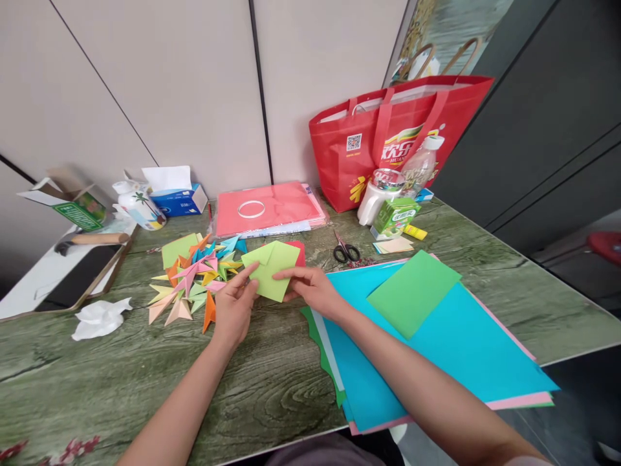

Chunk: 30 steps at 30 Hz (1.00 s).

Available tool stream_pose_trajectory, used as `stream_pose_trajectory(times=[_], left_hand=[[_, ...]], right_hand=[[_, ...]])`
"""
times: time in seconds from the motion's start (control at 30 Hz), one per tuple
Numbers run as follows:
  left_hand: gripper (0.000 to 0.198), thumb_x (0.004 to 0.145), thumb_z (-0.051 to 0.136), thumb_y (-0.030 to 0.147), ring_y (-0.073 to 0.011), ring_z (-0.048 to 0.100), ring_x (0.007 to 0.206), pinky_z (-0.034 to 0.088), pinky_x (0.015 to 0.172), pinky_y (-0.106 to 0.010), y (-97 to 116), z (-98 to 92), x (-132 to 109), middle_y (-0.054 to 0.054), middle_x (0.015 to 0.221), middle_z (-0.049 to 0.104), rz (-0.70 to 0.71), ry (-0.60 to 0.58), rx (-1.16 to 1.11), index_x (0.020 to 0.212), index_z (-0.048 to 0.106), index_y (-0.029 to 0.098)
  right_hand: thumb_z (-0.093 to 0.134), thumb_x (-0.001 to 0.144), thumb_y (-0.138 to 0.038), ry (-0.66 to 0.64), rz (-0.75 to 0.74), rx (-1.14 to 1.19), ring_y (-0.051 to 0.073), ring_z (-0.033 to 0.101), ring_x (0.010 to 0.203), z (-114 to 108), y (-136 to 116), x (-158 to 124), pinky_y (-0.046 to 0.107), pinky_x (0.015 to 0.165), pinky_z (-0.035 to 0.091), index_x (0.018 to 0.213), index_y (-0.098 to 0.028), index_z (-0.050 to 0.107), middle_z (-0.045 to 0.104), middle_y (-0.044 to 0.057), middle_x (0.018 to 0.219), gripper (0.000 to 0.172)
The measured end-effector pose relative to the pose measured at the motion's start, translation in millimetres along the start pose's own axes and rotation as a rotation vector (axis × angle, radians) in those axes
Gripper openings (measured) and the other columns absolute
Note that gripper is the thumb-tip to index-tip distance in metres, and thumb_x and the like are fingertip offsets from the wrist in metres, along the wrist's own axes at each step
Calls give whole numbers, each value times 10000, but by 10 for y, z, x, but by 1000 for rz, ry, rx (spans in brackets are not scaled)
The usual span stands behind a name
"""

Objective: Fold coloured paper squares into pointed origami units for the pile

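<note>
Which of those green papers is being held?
The lime-green paper, held by the left hand and right hand; the darker green sheet lies on blue paper, a light green one by the folded pieces.

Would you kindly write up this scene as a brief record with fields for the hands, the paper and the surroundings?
Left hand: holds left edge of light-green paper
Right hand: holds its right side
Paper state: partly folded, flap at upper left
Left of paper: multicoloured folded-paper pieces
Beyond right hand: black-handled scissors
Right side: green sheet on large blue sheet
Back: red tote bag
</note>
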State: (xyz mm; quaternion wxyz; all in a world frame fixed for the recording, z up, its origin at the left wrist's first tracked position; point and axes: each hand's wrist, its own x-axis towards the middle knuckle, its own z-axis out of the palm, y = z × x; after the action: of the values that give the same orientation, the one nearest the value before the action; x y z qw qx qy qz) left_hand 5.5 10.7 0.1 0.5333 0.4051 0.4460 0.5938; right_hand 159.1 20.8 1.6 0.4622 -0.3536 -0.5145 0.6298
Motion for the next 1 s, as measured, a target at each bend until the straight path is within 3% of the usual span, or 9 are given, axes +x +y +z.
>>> stream_pose_trajectory(times=[0.13,0.27,0.47,0.6,0.8,1.0], left_hand=[[396,600,694,206,-132,594,751,471,613,-198,32,20,-2,-50,885,666,13,-12,-31,992,643,187],[373,601,692,204,-111,579,663,461,572,-191,33,20,-12,-28,773,661,5,-11,-22,971,655,181],[379,603,691,206,-127,577,726,467,653,-227,16,46,-47,-25,824,655,-38,-74,-4,979,651,190],[365,629,672,221,-172,583,835,471,722,-275,3,59,-70,-51,917,652,-36,-96,11,992,644,189],[445,615,686,177,-185,582,888,456,801,-296,-6,65,-84,-47,902,667,-6,-169,83,1053,608,186],[448,590,700,215,-168,592,741,485,666,-268,-39,65,-86,-29,764,657,-6,-110,135,1030,624,179]], right_hand=[[597,644,-200,-12,-117,-137,156,605,794,-44,44,1,294,699,504,834,-188,673,617,27,933,205],[700,565,-263,5,-139,-232,154,599,748,-58,36,-3,265,672,478,786,-170,679,636,32,850,241],[670,605,-374,215,-156,-431,109,520,533,-30,5,-8,223,512,408,637,-160,644,599,-6,596,217],[647,622,-404,256,-125,-382,121,520,505,-19,44,-9,227,476,399,674,-167,609,598,-5,559,246],[649,631,-373,273,-117,-312,139,551,502,-18,44,-14,243,488,418,684,-180,571,589,-3,539,214],[670,606,-361,315,-103,-289,143,558,489,-2,51,-7,244,470,416,713,-197,529,555,-29,540,241]])
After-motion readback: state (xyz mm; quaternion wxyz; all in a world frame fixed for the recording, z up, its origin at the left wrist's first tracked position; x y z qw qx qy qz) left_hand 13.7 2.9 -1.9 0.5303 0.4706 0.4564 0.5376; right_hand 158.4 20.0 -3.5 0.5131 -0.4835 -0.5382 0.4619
